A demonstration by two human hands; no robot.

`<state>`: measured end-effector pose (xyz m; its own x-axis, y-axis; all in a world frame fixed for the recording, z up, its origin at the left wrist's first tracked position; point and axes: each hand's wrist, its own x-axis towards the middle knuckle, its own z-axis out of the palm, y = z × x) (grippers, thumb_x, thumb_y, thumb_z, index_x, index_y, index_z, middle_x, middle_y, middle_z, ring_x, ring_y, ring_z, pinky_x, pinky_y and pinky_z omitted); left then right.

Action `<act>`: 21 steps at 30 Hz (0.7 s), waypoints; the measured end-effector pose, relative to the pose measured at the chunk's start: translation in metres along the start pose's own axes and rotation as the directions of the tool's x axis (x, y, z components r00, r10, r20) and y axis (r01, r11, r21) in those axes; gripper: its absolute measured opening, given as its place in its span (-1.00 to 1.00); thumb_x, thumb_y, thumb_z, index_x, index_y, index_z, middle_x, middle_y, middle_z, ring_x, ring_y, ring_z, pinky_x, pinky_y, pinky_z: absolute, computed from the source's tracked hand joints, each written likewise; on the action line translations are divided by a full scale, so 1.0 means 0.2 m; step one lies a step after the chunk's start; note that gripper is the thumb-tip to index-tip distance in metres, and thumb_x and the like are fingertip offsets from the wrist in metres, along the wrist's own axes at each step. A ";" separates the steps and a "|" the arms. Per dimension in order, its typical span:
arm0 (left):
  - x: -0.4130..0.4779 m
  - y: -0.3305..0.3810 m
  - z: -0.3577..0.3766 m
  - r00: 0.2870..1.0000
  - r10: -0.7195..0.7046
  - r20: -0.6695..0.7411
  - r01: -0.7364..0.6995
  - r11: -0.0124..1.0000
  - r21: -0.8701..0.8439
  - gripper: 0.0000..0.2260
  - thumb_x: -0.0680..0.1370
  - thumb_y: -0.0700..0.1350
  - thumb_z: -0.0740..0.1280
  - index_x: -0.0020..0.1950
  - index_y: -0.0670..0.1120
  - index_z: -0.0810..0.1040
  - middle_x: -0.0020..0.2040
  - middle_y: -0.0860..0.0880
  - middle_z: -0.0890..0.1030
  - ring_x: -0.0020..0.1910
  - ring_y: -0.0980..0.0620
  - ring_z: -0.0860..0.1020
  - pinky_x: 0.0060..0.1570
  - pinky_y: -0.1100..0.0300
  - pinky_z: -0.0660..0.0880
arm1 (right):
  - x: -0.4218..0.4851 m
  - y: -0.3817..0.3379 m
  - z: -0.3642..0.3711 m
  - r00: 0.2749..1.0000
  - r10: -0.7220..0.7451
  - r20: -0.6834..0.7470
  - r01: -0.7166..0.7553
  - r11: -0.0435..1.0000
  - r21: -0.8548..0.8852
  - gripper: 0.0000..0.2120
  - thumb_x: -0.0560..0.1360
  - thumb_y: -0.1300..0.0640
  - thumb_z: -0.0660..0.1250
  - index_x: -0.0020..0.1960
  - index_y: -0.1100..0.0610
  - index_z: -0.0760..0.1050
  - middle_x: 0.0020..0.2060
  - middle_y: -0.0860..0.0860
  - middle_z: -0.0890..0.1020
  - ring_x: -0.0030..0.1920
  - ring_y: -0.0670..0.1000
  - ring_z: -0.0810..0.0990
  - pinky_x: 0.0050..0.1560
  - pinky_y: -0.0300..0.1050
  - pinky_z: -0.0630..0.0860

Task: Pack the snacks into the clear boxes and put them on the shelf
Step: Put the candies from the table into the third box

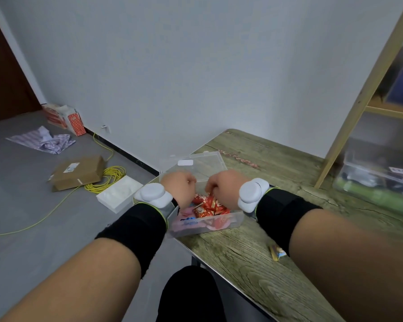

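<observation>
While both hands work inside clear box, packing step under way: left hand clenched, contents unclear; right hand pinching red snack packets. Next, likely: collect stray snack, close lid.

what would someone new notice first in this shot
First, the two hands, left hand and right hand, meeting over an open clear box at the table's near-left corner, with red snack packets piled inside. Next, the white sensor pucks strapped on black wristbands. Off to the left, the floor clutter: a coiled yellow cable beside a cardboard box.
</observation>
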<state>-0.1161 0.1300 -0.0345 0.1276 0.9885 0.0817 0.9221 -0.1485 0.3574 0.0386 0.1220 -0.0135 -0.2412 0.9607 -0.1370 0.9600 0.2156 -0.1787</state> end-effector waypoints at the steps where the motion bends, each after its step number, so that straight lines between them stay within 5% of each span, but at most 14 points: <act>1: 0.01 -0.01 -0.01 0.998 -0.012 -0.068 0.008 0.999 -0.054 -0.75 0.59 -0.07 0.17 0.10 0.00 0.63 0.00 -0.03 0.68 0.03 -0.10 0.62 0.01 0.15 0.51 | -0.02 0.02 -0.01 0.997 0.026 -0.077 -0.019 0.995 0.093 -0.64 0.55 0.26 0.18 0.19 -0.02 0.62 0.13 -0.05 0.66 0.10 0.03 0.62 -0.01 -0.21 0.48; 5: 0.02 0.04 0.01 0.981 0.004 -0.192 -0.056 0.962 -0.267 -0.77 0.55 0.07 0.23 0.09 0.08 0.61 -0.05 0.10 0.68 -0.06 0.03 0.61 0.01 0.19 0.50 | -0.12 0.15 -0.04 0.946 0.137 -0.293 -0.032 0.942 0.335 -0.65 0.56 0.25 0.16 0.20 0.00 0.60 0.13 -0.04 0.66 0.13 0.03 0.60 0.12 -0.19 0.48; 9: -0.04 0.35 0.12 0.958 0.184 -0.219 -0.262 0.872 -0.413 -0.64 0.44 0.22 0.20 0.17 0.18 0.56 -0.15 0.30 0.58 -0.21 0.36 0.54 -0.17 0.35 0.40 | -0.34 0.45 -0.05 0.908 0.210 -0.362 -0.057 0.919 0.391 -0.63 0.56 0.21 0.17 0.29 -0.04 0.54 0.23 -0.04 0.62 0.13 0.03 0.59 -0.02 -0.29 0.38; 13: -0.10 0.60 0.32 0.927 0.360 -0.108 -0.366 0.799 -0.476 -0.55 0.41 0.27 0.21 0.25 0.19 0.53 0.06 0.14 0.61 -0.02 0.15 0.60 0.05 0.15 0.54 | -0.58 0.75 -0.02 0.876 0.274 -0.397 -0.123 0.923 0.366 -0.56 0.53 0.20 0.21 0.37 -0.06 0.48 0.31 0.01 0.54 0.32 0.05 0.47 0.25 -0.20 0.35; 21: -0.20 0.88 0.69 0.799 0.578 0.167 -0.556 0.815 -0.160 -0.41 0.36 0.39 0.16 0.37 0.34 0.16 0.44 0.08 0.34 0.37 -0.09 0.38 0.29 0.01 0.38 | -1.00 1.21 0.16 0.872 0.421 -0.251 -0.335 0.886 0.322 -0.48 0.55 -0.07 0.16 0.50 -0.21 0.22 0.47 -0.02 0.35 0.45 0.08 0.30 0.42 0.01 0.27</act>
<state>0.0908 0.0684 -0.1031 0.6959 0.7086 0.1162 0.6223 -0.6759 0.3948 0.3150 -0.0239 -0.0598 0.2292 0.9721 0.0503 0.8853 -0.1867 -0.4258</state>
